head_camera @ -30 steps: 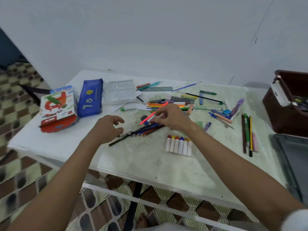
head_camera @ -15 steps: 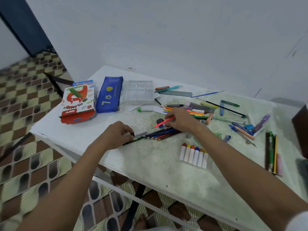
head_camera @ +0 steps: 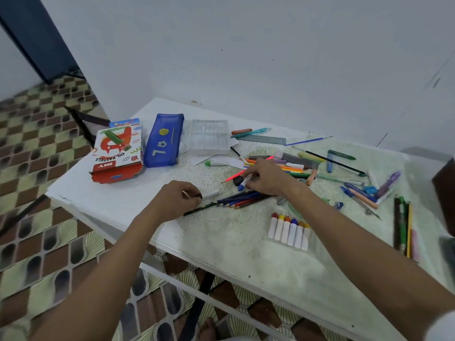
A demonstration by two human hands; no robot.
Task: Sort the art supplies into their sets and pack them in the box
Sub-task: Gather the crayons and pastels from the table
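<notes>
My right hand [head_camera: 267,178] pinches a pink pencil [head_camera: 235,175] and rests over a white crayon with a blue tip [head_camera: 243,185], beside a black eraser [head_camera: 237,180]. Just below it a bundle of coloured pencils [head_camera: 242,199] lies fanned out, with a dark green pencil [head_camera: 199,209] at its left. My left hand [head_camera: 177,199] is curled around a short white stick [head_camera: 211,193] that pokes out to the right. A row of white crayons with coloured tips [head_camera: 290,230] lies near the front of the table [head_camera: 221,247].
A red oil pastels box [head_camera: 115,155], a blue pencil case [head_camera: 163,140] and a clear plastic tray [head_camera: 209,136] sit at the back left. Mixed pens and markers [head_camera: 362,190] spread to the right, with several pencils [head_camera: 403,225] near a dark brown box [head_camera: 445,193] at the right edge.
The view has swung left, so the brown box has slid almost out of frame. My left hand has closed on the white stick. My right hand has lowered the pink pencil toward the table.
</notes>
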